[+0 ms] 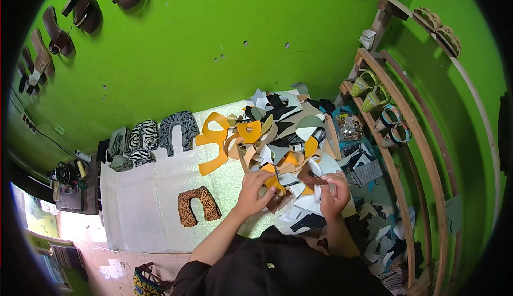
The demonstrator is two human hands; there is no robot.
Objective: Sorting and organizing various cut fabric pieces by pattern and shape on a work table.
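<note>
A tall heap of cut leather-like scraps [278, 152] in yellow, white, tan, black and grey lies at the table's right end. Over its near side, my left hand [255, 192] curls its fingers and thumb about a yellow scrap [274, 182]. My right hand [335, 193] pinches a brown patterned scrap [310, 177] at its right end, with white pieces close around it. Alone on the table, left of my left forearm, sits a curved leopard-print piece [187, 200] with a gap in its middle.
Stacked zebra-print pieces [144, 134], a grey patterned piece [178, 127] and folded green-grey pieces [118, 143] line the pale table's [149, 189] far left. A wooden rack [393, 111] with sandals rises at right. More scraps [377, 242] pile below it. A sewing machine [67, 176] stands far left.
</note>
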